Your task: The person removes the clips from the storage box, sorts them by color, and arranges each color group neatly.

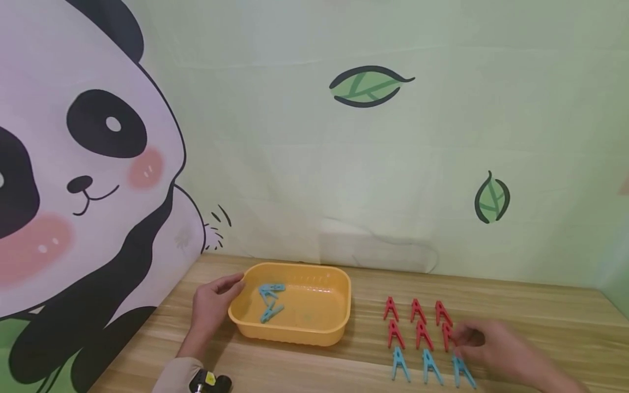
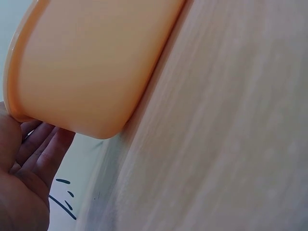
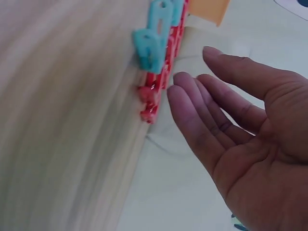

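Note:
Against the left end of a yellow plastic basin (image 1: 290,337), my left hand (image 1: 214,304) grips the rim, its thumb at the edge and its fingers (image 2: 54,149) against the outer wall below. Inside the basin lie a few light blue clothespins (image 1: 271,312). My right hand (image 1: 496,346) hovers at the right end of the clothespins set out on the table, its fingers loosely extended with nothing between them. Two rows of red clothespins (image 1: 416,310) lie there, with a row of blue clothespins (image 1: 430,368) nearest me. In the right wrist view, the fingertips (image 3: 179,98) are beside the red ones.
The wooden table (image 1: 373,357) runs back to a pale green wall sheet (image 1: 275,180) printed with leaves and a large panda (image 1: 123,218) on the left. Bare wood lies between the basin and the clothespin rows. A small black device (image 1: 210,381) is on my left wrist.

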Demonstrator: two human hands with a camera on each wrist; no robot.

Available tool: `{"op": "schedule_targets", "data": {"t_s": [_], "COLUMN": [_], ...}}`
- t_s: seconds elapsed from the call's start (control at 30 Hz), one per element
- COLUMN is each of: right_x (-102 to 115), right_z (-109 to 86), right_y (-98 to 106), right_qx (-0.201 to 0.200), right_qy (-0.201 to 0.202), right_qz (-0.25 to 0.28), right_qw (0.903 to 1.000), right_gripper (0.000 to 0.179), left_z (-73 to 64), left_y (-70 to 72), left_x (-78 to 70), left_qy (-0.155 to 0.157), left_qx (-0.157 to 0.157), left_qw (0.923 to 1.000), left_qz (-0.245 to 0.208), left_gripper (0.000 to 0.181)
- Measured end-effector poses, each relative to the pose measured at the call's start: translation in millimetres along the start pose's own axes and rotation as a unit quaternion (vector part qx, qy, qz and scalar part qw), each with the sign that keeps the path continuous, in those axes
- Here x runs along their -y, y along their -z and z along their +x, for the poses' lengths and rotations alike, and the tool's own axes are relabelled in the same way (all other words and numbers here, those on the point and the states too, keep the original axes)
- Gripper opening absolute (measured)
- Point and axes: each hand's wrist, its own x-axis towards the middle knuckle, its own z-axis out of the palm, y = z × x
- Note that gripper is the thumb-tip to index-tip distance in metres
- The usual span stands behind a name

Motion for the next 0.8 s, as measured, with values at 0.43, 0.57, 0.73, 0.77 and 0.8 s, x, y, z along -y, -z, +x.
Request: {"op": "schedule_targets", "data": {"t_s": [0.43, 0.57, 0.73, 0.77, 0.8], "right_x": [52.4, 72.6, 99.4, 104.0, 108.7], "right_z": [11.7, 20.8, 34.3, 37.6, 40.6], "right_y": [-6.5, -16.5, -33.1, -36.6, -40.1], "right_qx": [-0.038, -0.034, -0.034, -0.034, -0.034], "right_qy": [0.108, 0.147, 0.181, 0.188, 0.194], "right_qz": [0.005, 0.027, 0.058, 0.064, 0.07], "right_qw": [0.9934, 0.9882, 0.9813, 0.9795, 0.9779], "right_gripper": [0.016, 0.015, 0.015, 0.014, 0.014], "left_z": [-0.7, 0.0, 0.4, 0.3, 0.2], "left_y": [-0.1, -0.4, -0.6, -0.6, -0.6], "left_x": [-1.2, -0.6, 0.0, 0.1, 0.2], "left_qy": [0.006, 0.001, 0.002, 0.002, 0.002], "left_qx": [0.001, 0.0, -0.002, -0.002, -0.002], "left_qw": [1.0, 1.0, 1.0, 1.0, 1.0], "left_qz": [-0.001, -0.001, 0.001, 0.001, 0.001], "left_gripper": [0.031, 0.031, 0.03, 0.03, 0.03]}}
